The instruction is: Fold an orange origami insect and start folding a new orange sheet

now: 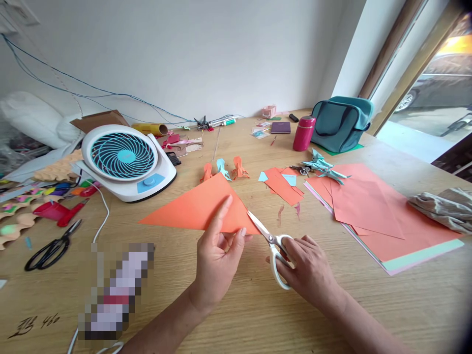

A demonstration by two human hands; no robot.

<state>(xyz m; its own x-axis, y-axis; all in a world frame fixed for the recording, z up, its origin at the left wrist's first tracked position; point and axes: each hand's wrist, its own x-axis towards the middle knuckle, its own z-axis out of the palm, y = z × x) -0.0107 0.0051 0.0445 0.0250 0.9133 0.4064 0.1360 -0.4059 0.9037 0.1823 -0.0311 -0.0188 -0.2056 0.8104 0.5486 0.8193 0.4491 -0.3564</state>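
My left hand (218, 250) pinches the near edge of a folded orange paper triangle (195, 209), thumb under and forefinger on top, holding it just above the wooden table (258, 314). My right hand (308, 268) grips white-handled scissors (271, 246). Their blades point up and left, and the tips meet the triangle's right corner beside my left fingers.
A white and teal fan (125, 160) stands at the left, black scissors (51, 250) nearer me. Small folded paper figures (223, 169), orange scraps (282, 186) and a stack of orange sheets (383, 216) lie ahead and right. A teal bag (341, 123) and pink bottle (304, 132) stand at the back.
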